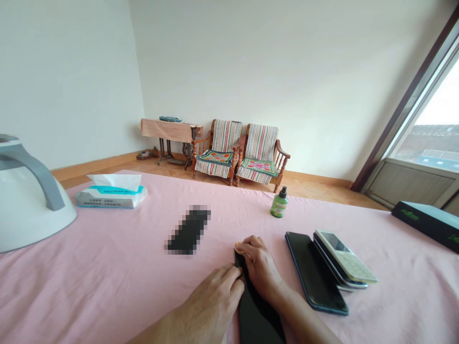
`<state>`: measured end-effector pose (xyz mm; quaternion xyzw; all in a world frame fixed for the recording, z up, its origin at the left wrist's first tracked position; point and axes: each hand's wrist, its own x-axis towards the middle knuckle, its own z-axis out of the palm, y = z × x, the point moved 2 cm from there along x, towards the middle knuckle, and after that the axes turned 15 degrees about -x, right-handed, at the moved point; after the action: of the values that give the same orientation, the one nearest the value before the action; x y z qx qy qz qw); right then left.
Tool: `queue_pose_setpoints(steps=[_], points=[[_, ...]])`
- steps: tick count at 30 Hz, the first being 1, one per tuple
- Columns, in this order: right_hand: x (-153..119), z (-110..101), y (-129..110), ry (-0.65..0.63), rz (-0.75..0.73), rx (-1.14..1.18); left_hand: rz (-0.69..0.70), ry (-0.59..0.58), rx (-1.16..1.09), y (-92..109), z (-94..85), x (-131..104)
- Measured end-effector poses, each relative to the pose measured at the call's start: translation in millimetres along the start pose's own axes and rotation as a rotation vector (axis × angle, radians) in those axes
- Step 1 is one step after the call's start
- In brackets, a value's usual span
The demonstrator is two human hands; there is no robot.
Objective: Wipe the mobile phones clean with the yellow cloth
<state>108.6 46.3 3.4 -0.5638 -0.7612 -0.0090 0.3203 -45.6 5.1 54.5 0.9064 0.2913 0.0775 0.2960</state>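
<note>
A long, flat black device lies on the pink cloth close to me. My left hand grips its left edge with the fingers curled. At its far end my right hand is closed on a small light-brown piece of something, pressed to the device's top; most of that piece is hidden under the fingers. To the right lie a dark phone and, partly over it, a small stack of phones with a white and pale green one on top. A pixelated black object lies to the left.
A green spray bottle stands beyond my hands. A tissue pack and a white kettle-like thing with a grey handle are on the left. The black box sits at the right edge. Two chairs and a covered table stand behind.
</note>
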Motion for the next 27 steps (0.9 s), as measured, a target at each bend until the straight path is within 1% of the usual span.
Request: queue_pose_setpoints(steps=[4,9,12,18,23,27], points=[[-1.1,-0.8,0.0,-0.018,0.004,0.031,0.012,-0.001,0.007,-2.3,0.9,-0.1],[-0.9,-1.9,-1.3,-0.023,-0.013,0.007,0.008,0.01,0.009,-0.8,-0.4,-0.3],[-0.5,-1.4,-1.3,-0.029,0.004,0.029,0.011,0.002,0.016,-0.8,0.3,0.4],[-0.9,-1.1,-3.1,-0.043,-0.013,-0.004,0.041,0.022,0.004,-2.6,2.2,2.2],[-1.6,-2.0,-5.3,-0.059,0.014,0.04,0.031,0.002,0.04,-0.3,1.4,2.6],[-1.7,-2.8,-5.8,-0.079,-0.001,-0.033,0.021,0.047,0.025,0.8,1.6,2.1]])
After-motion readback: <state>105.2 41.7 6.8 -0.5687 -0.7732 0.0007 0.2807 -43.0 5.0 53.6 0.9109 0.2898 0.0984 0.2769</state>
